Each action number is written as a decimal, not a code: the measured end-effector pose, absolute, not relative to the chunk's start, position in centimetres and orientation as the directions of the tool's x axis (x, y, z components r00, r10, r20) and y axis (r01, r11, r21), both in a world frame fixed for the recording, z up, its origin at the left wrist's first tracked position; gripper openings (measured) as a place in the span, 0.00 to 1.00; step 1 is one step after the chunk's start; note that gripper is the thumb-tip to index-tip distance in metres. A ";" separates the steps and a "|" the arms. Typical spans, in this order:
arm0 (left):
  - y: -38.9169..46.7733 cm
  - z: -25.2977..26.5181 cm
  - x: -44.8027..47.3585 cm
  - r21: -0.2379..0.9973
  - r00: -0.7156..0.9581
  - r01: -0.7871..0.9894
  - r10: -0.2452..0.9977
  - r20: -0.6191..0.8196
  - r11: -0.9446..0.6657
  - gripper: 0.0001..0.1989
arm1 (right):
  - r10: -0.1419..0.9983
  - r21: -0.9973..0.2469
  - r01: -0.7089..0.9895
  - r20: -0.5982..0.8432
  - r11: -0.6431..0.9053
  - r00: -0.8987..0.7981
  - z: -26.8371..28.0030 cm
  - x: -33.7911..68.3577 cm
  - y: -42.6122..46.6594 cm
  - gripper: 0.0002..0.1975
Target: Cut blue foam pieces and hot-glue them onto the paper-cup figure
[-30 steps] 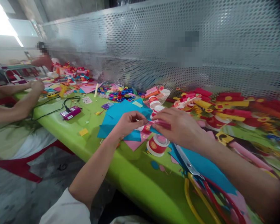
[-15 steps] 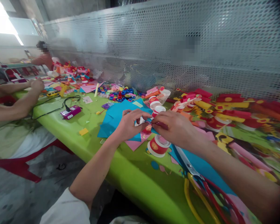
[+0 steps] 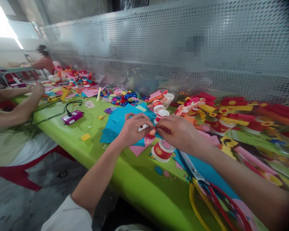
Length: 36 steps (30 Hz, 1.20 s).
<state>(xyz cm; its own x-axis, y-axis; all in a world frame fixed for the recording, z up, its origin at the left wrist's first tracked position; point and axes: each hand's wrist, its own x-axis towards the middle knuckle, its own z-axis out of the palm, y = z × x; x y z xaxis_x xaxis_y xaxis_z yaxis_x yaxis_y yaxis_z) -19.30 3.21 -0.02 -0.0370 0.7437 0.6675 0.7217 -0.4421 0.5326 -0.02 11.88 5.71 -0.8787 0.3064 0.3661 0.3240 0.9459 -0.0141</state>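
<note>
left hand [image 3: 132, 128]: fingers pinched shut on a small red paper cup [image 3: 148, 130], held above blue paper [image 3: 118, 123].
right hand [image 3: 180, 131]: fingers closed on the same cup's other side.
desk [image 3: 135, 183]: green; second cup [image 3: 162, 150] just below hands; scissors [image 3: 195, 171] near the right forearm.

Bright daylight glare from upper left; stretched, blurred edges, dark vignetted corners.
</note>
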 end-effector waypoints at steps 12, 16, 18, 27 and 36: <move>2.9 0.6 -19.9 0.619 -0.007 0.630 0.793 0.609 -0.469 0.04 | 0.302 -0.048 0.307 0.369 0.951 -0.879 5.7 0.1 12.1 0.12; 2.7 0.8 -20.0 0.681 -0.013 0.552 0.812 0.584 -0.481 0.05 | 0.316 -0.079 0.311 0.400 0.947 -0.860 5.7 0.2 12.0 0.11; 2.7 0.8 -19.9 0.714 -0.031 0.519 0.825 0.565 -0.470 0.05 | 0.309 -0.091 0.298 0.413 0.950 -0.857 5.6 0.2 12.1 0.11; 3.4 0.3 -19.3 0.747 -0.070 0.486 0.832 0.551 -0.453 0.06 | 0.286 -0.064 0.287 0.427 0.956 -0.858 5.3 0.3 12.2 0.10; 3.7 -0.7 -19.2 0.794 -0.110 0.382 0.830 0.547 -0.472 0.25 | 0.286 -0.068 0.284 0.412 0.956 -0.865 5.1 0.1 12.4 0.11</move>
